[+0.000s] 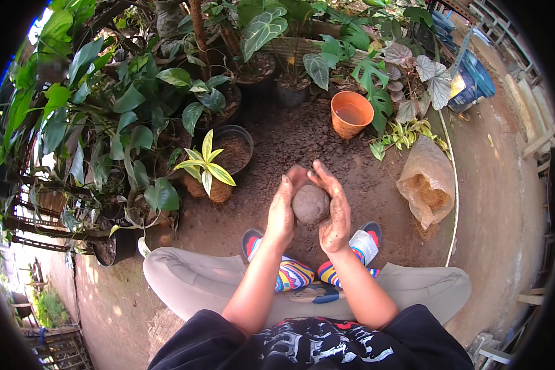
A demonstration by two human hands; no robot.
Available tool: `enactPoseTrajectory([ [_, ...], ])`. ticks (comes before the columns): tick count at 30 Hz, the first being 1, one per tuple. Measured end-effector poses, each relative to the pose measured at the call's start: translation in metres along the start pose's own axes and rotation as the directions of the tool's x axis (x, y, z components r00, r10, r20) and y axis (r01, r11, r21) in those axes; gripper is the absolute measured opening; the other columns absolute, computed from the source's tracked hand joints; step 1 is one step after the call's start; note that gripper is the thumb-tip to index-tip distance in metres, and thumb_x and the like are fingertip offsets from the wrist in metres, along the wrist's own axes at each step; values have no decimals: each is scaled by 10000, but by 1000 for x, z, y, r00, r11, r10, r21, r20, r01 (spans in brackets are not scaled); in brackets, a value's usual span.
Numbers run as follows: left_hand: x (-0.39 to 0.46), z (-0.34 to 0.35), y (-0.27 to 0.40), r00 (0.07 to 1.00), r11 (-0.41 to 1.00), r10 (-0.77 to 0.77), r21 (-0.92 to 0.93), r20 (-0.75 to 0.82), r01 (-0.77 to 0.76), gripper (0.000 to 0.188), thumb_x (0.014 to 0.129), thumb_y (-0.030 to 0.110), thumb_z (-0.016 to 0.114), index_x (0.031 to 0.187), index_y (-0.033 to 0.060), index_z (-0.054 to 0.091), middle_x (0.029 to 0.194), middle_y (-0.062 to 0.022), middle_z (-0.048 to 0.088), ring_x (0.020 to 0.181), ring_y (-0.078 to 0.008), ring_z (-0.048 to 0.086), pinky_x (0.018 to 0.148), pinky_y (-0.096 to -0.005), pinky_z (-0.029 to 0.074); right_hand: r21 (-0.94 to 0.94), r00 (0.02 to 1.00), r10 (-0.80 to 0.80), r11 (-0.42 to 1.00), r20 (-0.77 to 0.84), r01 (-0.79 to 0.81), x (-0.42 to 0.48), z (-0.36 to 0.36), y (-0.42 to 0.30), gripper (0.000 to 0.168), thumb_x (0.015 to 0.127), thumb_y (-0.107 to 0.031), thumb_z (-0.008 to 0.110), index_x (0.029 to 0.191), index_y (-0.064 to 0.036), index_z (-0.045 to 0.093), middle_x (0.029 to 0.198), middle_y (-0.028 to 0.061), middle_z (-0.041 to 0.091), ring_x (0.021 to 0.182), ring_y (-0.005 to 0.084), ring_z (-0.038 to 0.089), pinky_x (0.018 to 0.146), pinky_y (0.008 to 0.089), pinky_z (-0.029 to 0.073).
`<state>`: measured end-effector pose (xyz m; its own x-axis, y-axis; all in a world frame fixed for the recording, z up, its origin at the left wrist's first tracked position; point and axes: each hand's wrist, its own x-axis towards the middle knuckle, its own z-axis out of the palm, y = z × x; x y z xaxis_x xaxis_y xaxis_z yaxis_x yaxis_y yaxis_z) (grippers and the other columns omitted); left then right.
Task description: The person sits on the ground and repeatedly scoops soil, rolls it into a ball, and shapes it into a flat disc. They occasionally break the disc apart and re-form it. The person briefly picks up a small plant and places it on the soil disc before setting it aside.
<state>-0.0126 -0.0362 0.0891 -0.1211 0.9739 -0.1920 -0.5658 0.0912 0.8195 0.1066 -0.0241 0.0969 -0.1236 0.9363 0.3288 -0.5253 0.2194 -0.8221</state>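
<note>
A round ball of dark, damp soil point(311, 204) sits between my two cupped palms, above the ground in front of my feet. My left hand point(283, 208) curves around its left side, fingers pointing forward. Around the right side lies my right hand point(335, 210), its fingertips close to those of the left. Soil smears both hands. Crumbled soil point(300, 138) is spread on the ground beyond them. To the left, a small plant with yellow-edged leaves point(207, 162) rises from a fibre-wrapped root ball point(220, 192).
Behind that plant stands a black pot holding brown fibre point(233, 152). An orange pot of liquid point(351, 111) is ahead, slightly right. A plastic bag of coconut-like fibre point(428, 185) lies at right beside a pale hose point(454, 194). Dense potted foliage point(134, 101) fills the left; a blue bucket point(471, 83) stands far right.
</note>
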Motion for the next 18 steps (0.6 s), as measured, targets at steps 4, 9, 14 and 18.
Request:
enactPoseTrajectory([
  [4,-4,7,-6,989,984,-90,-140,122,106,756,1125,554,431,1543,-75,465,1557,-207,531,1435,-309,528,1211,-437,413,-364,997,-74,928,20,76,2,-4,7,625,1057,-263,601,1586,14,419,1680,239,371,1471,378,484,1238,503,353],
  [9,-8,8,-25,1000,996,5,83,31,-8,655,1146,471,449,1426,-103,597,1389,-211,674,1301,-263,637,1157,-391,459,-636,985,-145,753,91,170,-2,-18,10,601,1029,-217,631,1573,-32,454,1696,250,328,1548,383,374,1223,511,368],
  [14,-6,10,-8,992,995,86,32,96,-89,858,1110,651,322,1476,-88,559,1522,-228,578,1440,-306,529,1235,-421,376,73,975,89,994,-205,-76,4,9,-3,598,1078,-224,585,1605,-21,390,1724,178,291,1579,331,316,1264,449,302],
  [18,-8,6,0,956,944,248,183,156,-275,993,1064,757,191,1537,-56,510,1636,-193,470,1576,-326,342,1327,-445,161,134,869,435,900,-235,-414,0,7,1,621,1072,-157,589,1636,-59,346,1691,145,330,1558,288,348,1255,415,330],
])
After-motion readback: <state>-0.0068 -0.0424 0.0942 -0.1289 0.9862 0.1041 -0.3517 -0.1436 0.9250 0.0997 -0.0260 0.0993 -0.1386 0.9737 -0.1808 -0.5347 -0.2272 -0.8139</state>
